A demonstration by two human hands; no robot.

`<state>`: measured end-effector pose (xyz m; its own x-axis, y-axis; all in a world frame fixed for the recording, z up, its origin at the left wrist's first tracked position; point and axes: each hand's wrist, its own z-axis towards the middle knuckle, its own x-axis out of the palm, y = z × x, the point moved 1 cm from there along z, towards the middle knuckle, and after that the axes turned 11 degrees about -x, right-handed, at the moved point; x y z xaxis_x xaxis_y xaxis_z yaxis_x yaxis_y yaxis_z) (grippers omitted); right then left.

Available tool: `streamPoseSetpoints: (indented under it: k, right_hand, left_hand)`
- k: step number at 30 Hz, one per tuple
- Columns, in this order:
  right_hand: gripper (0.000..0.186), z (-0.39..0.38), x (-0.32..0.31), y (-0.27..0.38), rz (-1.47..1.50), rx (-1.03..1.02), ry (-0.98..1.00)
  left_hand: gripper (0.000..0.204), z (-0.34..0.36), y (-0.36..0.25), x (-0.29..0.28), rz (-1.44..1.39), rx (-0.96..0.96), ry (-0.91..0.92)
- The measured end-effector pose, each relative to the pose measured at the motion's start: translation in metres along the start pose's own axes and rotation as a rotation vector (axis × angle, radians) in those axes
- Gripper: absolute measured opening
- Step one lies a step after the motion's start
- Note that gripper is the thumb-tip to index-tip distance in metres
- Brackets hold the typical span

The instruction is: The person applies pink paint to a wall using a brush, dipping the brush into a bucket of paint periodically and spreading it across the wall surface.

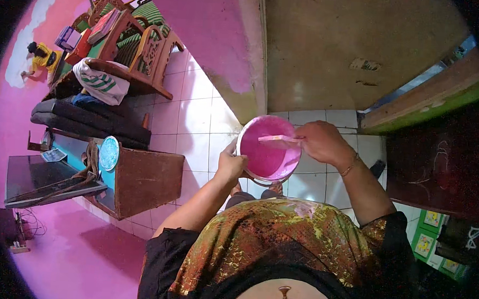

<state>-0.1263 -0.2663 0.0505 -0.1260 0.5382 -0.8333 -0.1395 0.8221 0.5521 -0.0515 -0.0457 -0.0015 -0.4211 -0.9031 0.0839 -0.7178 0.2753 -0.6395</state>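
Note:
A bucket of pink paint (294,164) with a pale rim is held up in front of my body. My left hand (231,163) grips the bucket's left side, thumb toward me. From the right, my right hand (321,143) is closed around a paintbrush (275,138) coated in pink. The brush points left across the bucket's opening, over the paint. Whether its tip touches the paint I cannot tell. Part of its handle is hidden inside my fingers.
A brown cabinet (148,180) on the left carries a blue-smeared lid (109,153) and a flat screen (48,180). Carved wooden chairs (152,61) stand beyond. A person in yellow (45,59) reaches to the wall at far left. Ahead are a wall corner and brown door (320,56).

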Motion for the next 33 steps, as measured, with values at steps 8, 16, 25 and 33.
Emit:
streamPoseSetpoints:
  k: [8, 16, 25, 33]
  right_hand:
    - [0.018, 0.039, 0.076, 0.030, -0.359, -0.002, 0.206]
    - [0.019, 0.039, 0.099, 0.019, -0.324, -0.011, 0.249]
    - [0.019, 0.039, 0.103, 0.034, -0.400, -0.047, 0.299]
    - [0.019, 0.035, 0.084, 0.040, -0.298, -0.028, 0.122]
  left_hand:
    - [0.066, 0.036, 0.039, -0.009, 0.157, 0.328, 0.000]
    - [0.064, 0.013, 0.036, -0.011, 0.052, 0.206, 0.021]
    - [0.067, 0.013, 0.043, -0.018, 0.140, 0.231, -0.033]
    - [0.067, 0.018, 0.046, -0.022, 0.099, 0.187, -0.014]
